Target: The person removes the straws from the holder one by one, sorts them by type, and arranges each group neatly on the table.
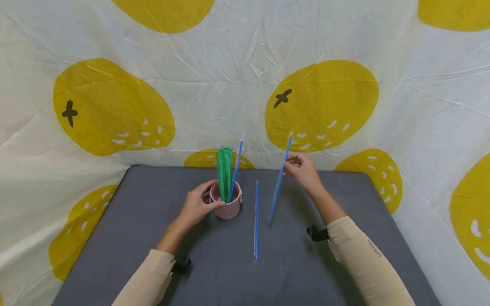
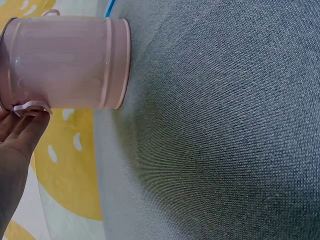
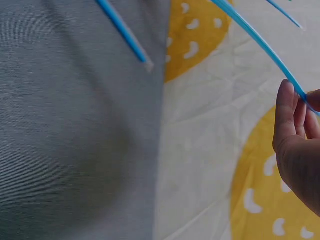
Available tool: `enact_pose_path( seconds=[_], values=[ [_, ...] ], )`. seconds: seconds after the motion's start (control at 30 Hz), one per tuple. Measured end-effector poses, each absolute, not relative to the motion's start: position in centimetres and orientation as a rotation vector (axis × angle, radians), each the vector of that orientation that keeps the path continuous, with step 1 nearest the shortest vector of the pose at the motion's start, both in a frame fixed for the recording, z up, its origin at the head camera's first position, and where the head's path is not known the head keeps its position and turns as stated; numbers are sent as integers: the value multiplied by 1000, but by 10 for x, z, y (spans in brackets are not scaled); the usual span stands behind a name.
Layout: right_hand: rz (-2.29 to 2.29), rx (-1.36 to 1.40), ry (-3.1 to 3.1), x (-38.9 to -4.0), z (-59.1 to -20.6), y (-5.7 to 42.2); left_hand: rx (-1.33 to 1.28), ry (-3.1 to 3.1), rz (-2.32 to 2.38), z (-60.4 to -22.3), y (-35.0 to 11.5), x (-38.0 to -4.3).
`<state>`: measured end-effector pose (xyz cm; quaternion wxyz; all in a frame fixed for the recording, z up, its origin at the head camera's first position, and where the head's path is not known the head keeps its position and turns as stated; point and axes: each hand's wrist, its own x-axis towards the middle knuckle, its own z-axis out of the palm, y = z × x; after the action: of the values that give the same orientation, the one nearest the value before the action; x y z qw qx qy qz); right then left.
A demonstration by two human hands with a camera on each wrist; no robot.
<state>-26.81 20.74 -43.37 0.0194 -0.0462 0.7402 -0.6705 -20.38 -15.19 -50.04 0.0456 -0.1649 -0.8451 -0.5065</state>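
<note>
My left hand [image 1: 197, 203] holds a small pink bucket [image 1: 228, 211] that stands upright on the table, its thumb at the near rim. In the left wrist view, fingertips touch the side lug of the bucket [image 2: 65, 62]. A bundle of green straws [image 1: 225, 170] with printed wrappers leans inside, along with one blue straw [image 1: 237, 161]. To the right of the bucket, my right hand [image 1: 303, 171] pinches another blue straw [image 1: 278, 185] in a clear wrapper, tilted over the table. Between the bucket and that hand a third blue straw [image 1: 256, 225] lies on the table.
The dark grey table [image 1: 134, 238] ends at a back edge just beyond the hands. Behind it hangs a white cloth [image 1: 214, 106] with large yellow fruit prints. A small black device [image 1: 317, 233] sits at the right wrist, another [image 1: 181, 266] at the left.
</note>
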Motion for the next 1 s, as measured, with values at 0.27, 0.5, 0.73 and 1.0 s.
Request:
enact_pose_path(
  seconds=[0.27,0.5,0.73,1.0],
  values=[
    [-1975,-107,2287,-265,-471,202,-493,-2582,-1525,-500,-152,-205],
    [-1901,-84,2250,-259,-494,194,-482,-2598,-1518,-500,-152,-205],
    [-1873,-15,2170,-254,-508,188,-493,-2596,-1514,-501,-152,-204],
    [-1806,103,2090,-247,-521,183,-478,-2605,-1530,-500,-151,-205]
  ],
)
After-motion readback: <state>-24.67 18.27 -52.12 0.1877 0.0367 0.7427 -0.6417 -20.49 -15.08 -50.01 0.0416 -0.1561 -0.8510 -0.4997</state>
